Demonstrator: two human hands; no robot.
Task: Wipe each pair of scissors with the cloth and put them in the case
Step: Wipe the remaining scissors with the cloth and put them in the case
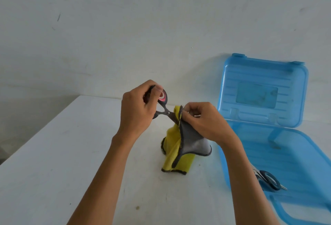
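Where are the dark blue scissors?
The dark blue scissors lie at the lower right of the head view, on the floor of the open blue case, to the right of the yellow and grey cloth.

Cloth (189,140) hides the blades of the scissors (163,109); case (286,153) is cropped.

table (71,153) bare at left; upright lid (259,90) walls case (295,153) behind

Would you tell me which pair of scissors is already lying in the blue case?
The dark-handled scissors, in the blue case; the pink-accented scissors are gripped by the left hand instead.
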